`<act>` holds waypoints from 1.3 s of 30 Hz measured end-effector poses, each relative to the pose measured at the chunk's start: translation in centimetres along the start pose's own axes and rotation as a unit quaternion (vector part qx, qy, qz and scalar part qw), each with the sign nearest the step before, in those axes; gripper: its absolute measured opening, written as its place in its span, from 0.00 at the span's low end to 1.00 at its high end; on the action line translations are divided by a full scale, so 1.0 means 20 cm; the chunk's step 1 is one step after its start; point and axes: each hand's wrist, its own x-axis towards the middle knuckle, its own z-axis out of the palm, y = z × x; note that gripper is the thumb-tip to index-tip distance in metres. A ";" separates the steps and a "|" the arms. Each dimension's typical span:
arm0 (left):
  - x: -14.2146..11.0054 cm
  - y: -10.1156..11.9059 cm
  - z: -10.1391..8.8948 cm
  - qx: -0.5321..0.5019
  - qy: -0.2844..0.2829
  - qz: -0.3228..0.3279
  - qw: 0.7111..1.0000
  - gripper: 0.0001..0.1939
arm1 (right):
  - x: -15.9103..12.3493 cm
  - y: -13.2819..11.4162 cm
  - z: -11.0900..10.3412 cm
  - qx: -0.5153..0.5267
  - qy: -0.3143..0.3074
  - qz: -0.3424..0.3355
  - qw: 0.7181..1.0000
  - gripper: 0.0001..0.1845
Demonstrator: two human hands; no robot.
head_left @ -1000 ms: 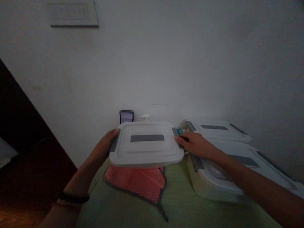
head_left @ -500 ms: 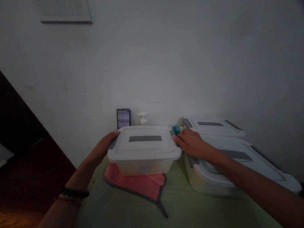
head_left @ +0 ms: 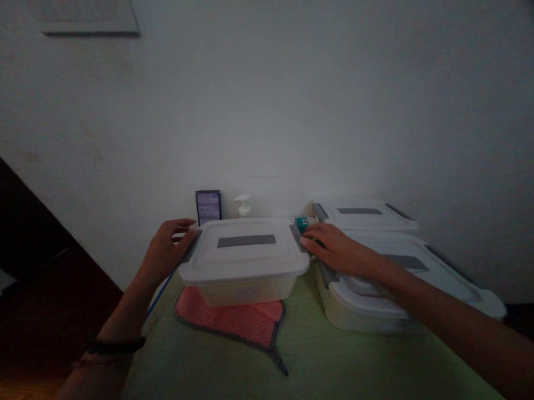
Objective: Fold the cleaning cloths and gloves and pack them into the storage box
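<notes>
A storage box with a white lid (head_left: 247,262) and a clear body stands in front of me, partly on a pink cloth (head_left: 236,318) with a dark edging. Grey latches sit at both short ends, and the lid lies on the box. My left hand (head_left: 167,250) is at the left latch (head_left: 191,247), fingers apart and thumb near the latch. Against the right latch (head_left: 299,238) rests my right hand (head_left: 339,250), its fingers stretched out and thumb touching. Neither hand is wrapped round the box.
Two more lidded boxes stand to the right, a larger one (head_left: 376,318) under my right forearm and another (head_left: 364,220) behind it. At the wall are a phone (head_left: 209,206), a white pump bottle (head_left: 243,205) and a teal-labelled item (head_left: 301,223). Green cloth (head_left: 203,371) covers the surface.
My left hand has loosened, its fingers lifting and spreading at the left latch. The right hand stays by the right latch with straighter fingers. The whole view has shifted slightly.
</notes>
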 end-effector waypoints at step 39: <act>-0.49 0.59 0.57 0.141 -0.185 0.472 0.850 0.35 | -0.87 0.41 -0.15 0.337 0.225 0.355 0.843 0.30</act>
